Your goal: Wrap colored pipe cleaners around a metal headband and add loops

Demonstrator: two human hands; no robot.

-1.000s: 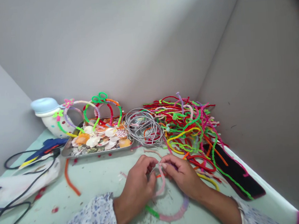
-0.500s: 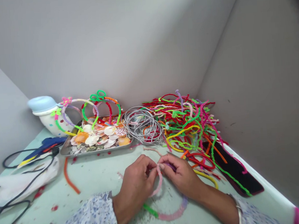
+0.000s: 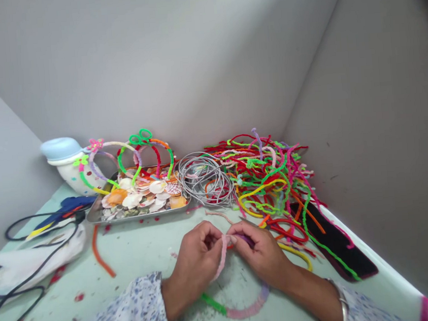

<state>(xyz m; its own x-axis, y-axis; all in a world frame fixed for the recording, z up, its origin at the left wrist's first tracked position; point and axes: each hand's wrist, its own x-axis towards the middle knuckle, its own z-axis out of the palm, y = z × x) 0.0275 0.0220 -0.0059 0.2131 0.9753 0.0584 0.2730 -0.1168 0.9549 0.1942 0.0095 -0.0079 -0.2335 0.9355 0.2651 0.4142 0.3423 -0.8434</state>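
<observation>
- Grip: the left hand (image 3: 197, 261) and right hand (image 3: 259, 256) are together at bench centre, fingers curled. Both pinch the pink chenille stem (image 3: 223, 254) between them; the right hand also appears to hold a short purple piece (image 3: 245, 239), partly hidden.
- Item location: the chenille band (image 3: 248, 310) hangs from the grip and rests on the bench directly below it, with green (image 3: 213, 304), pink and lilac lengths visible along its curve.
- Progress: the lower curve is formed in joined colours. The upper part is in the hands, and its join is hidden by the fingers, so closure cannot be confirmed. No flower or loop ornament is visible on this band.
- Comparison stock: ahead and left of the grip, two decorated bands (image 3: 145, 156) stand on the steel tray (image 3: 140, 215), among scallop shells (image 3: 142, 196). Both carry looped or flower-shaped tops.
- Materials: straight ahead lies a coil of grey wire (image 3: 203, 181); ahead and right, a large heap of chenille stems (image 3: 267, 176) partly covers a black strip (image 3: 335, 240).
- Other items: left of the grip are a loose orange stem (image 3: 99, 253), a white pot with a pale blue lid (image 3: 63, 150), and a blue tool with a black cord (image 3: 69, 207), possibly a glue gun.
</observation>
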